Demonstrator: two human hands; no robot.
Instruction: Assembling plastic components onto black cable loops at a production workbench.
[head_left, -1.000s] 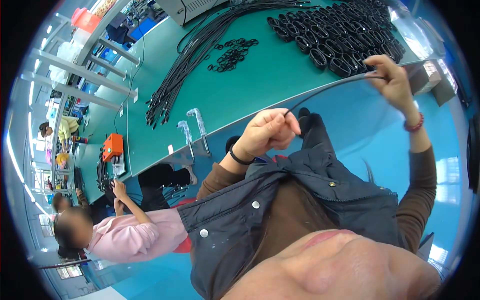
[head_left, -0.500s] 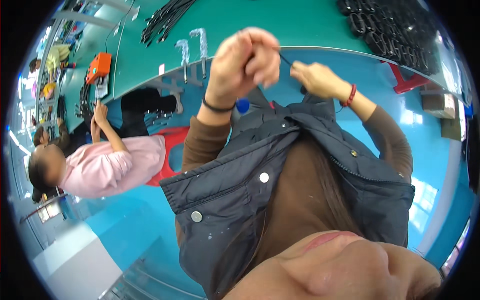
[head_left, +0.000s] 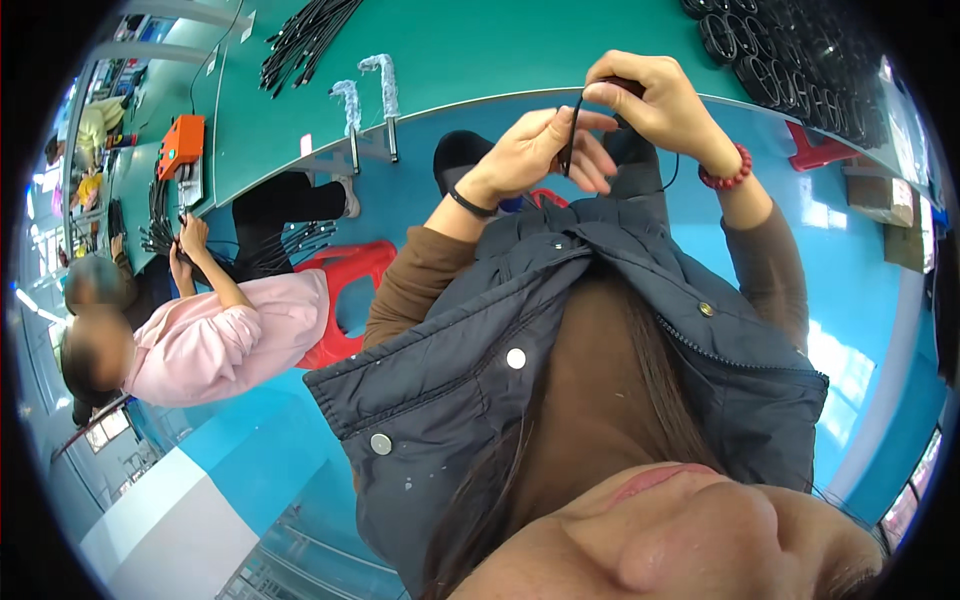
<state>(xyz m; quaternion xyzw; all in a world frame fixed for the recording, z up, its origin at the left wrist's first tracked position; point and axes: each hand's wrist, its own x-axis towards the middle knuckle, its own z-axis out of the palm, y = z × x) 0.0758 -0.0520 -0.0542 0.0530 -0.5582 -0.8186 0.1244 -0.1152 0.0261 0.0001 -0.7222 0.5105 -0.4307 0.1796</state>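
My right hand is closed round a black cable, just beyond the table's front edge. Part of the cable bends down from its fingers and passes the thumb of my left hand. A thin black length also hangs below my right wrist. My left hand, lower and to the left, has its fingers spread, with the cable running across in front of them; whether it touches the palm is hard to make out. To the left, two bent rods wrapped in pale bluish film stand at the table's edge.
On the green table lie a bundle of black cables at the far left and several coiled black cables at the right. A co-worker in pink sits left near an orange box. Cardboard boxes stand right.
My left hand has opened from a fist and moved lower and to the right. My right hand has risen towards the table, and the cable now bends down from it. The view has shifted slightly.
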